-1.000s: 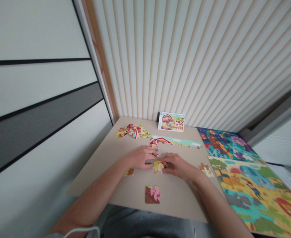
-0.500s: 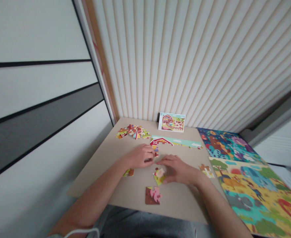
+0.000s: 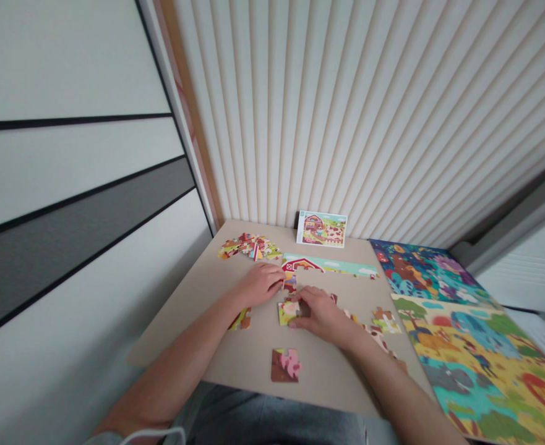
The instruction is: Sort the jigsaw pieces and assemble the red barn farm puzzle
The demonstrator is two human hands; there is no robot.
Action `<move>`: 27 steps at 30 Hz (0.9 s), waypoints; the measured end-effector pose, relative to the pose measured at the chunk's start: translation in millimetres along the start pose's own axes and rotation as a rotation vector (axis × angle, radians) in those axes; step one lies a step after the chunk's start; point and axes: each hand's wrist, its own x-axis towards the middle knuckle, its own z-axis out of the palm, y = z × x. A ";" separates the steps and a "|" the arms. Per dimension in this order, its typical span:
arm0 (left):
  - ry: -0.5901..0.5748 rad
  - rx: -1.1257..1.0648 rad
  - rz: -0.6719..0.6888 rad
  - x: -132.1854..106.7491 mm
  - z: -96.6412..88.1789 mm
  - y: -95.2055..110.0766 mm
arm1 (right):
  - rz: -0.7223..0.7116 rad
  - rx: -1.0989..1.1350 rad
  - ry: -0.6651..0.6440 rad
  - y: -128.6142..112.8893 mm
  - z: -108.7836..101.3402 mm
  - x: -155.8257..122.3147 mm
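Note:
My left hand (image 3: 263, 282) is closed, fingers curled together, their tips against the left edge of a purple-and-orange puzzle piece (image 3: 289, 282). That piece lies just below the red barn roof of a joined puzzle strip (image 3: 341, 266). Between the thumb and fingers of my right hand (image 3: 319, 313) is a green-and-cream puzzle piece (image 3: 284, 314), flat on the table a little below the purple one. The fingers cover part of its right side. A pink pig puzzle piece (image 3: 286, 365) lies nearer to me, and a green-and-brown piece (image 3: 241, 319) sits beside my left forearm.
Loose puzzle pieces (image 3: 248, 246) are heaped at the back left of the table (image 3: 184, 309). A farm picture card (image 3: 322, 229) leans at the back. Several pieces, including a brown-and-white one (image 3: 385, 320), lie by my right arm. Two finished puzzles (image 3: 432, 269) cover the right side.
My right hand has moved left and away from me, bringing the green-and-cream piece along and turning it straighter. My left hand has shifted slightly left. More pieces show beside my right forearm.

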 end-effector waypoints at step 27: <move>-0.103 -0.088 -0.040 -4.9 1.3 -7.1 | -0.060 -0.241 0.044 -10.3 -3.1 -0.6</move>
